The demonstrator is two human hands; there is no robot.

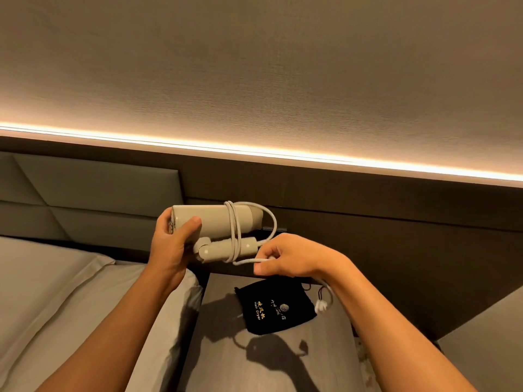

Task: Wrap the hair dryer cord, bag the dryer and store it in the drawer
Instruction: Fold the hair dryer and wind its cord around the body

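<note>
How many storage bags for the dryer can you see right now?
1. A black drawstring bag printed "Hair Dryer" lies flat on the bedside table, under the right hand. Others may be out of view.

1 head-worn view — looking forward and down, close over the nightstand (271,363) beside the wall (254,66).

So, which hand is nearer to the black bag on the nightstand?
The right hand. It holds the cord just above the black bag. The left hand grips the hair dryer farther away, up and to the left.
</note>
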